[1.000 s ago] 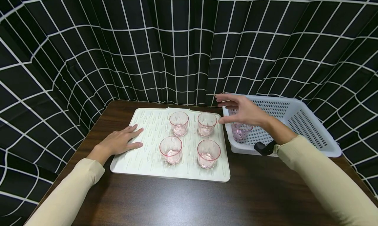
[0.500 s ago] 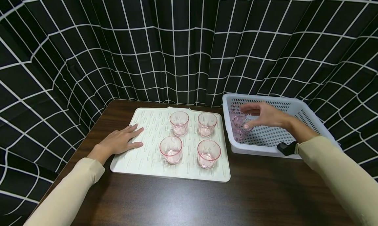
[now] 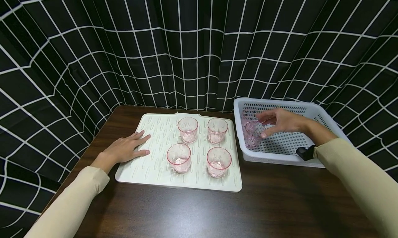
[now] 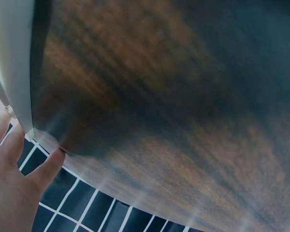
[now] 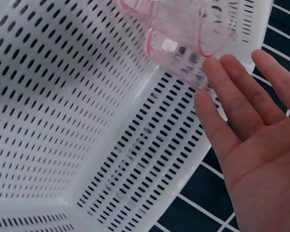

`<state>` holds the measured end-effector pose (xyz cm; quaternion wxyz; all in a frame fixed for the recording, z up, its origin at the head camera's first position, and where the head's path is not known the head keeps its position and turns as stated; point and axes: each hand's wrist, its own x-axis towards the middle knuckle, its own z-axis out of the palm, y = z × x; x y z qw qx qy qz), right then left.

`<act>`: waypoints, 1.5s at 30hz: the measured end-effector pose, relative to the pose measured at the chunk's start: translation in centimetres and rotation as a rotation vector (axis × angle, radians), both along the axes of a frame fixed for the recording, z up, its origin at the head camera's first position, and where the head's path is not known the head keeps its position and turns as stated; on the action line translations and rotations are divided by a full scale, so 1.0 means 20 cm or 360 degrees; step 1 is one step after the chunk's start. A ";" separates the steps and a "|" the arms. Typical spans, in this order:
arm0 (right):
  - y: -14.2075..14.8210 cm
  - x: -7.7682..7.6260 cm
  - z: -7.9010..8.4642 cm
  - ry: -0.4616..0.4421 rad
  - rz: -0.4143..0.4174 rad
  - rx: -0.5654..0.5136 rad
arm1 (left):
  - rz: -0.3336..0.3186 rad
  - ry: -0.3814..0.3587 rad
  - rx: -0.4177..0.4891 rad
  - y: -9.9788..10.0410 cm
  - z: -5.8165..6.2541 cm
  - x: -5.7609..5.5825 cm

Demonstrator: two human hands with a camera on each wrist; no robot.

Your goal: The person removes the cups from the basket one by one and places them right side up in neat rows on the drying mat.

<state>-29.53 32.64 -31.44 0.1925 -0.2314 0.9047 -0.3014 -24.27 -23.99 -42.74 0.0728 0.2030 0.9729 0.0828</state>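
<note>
My left hand (image 3: 124,149) rests with fingers spread on the left side of a white ribbed tray (image 3: 155,165). Pink-rimmed clear glasses stand upright on this tray: two at the back (image 3: 188,131), two in front (image 3: 219,163). My right hand (image 3: 283,121) is over the white plastic basket (image 3: 280,158), thumb and fingers apart beside a pink-tinted glass (image 3: 252,136). In the right wrist view the fingers (image 5: 234,92) are extended, their tips right at the rims of the pink glasses (image 5: 183,29), which lie close together in the basket. Nothing is in the right palm.
The basket's perforated floor and walls (image 5: 150,130) surround the glasses at its left end. Tray and basket sit side by side on a dark wooden table (image 3: 192,213). A black curtain with white grid lines (image 3: 199,51) hangs behind the table and along both sides.
My right hand has moved from above the tray's right edge, rightward and down to the glasses in the basket, then slightly right again. The left hand has stayed put.
</note>
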 end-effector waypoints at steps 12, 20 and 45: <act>-0.03 -0.03 -0.02 -0.0058 0.0052 0.0096 | 0.0022 -0.0013 -0.0003 0.00 0.01 0.01; -0.05 -0.04 -0.04 -0.0053 0.0070 0.0129 | 0.0014 -0.0010 0.0009 0.01 0.01 0.00; -0.09 -0.04 -0.05 0.0109 0.0069 0.0221 | 0.0022 -0.0011 -0.0010 0.01 0.02 0.01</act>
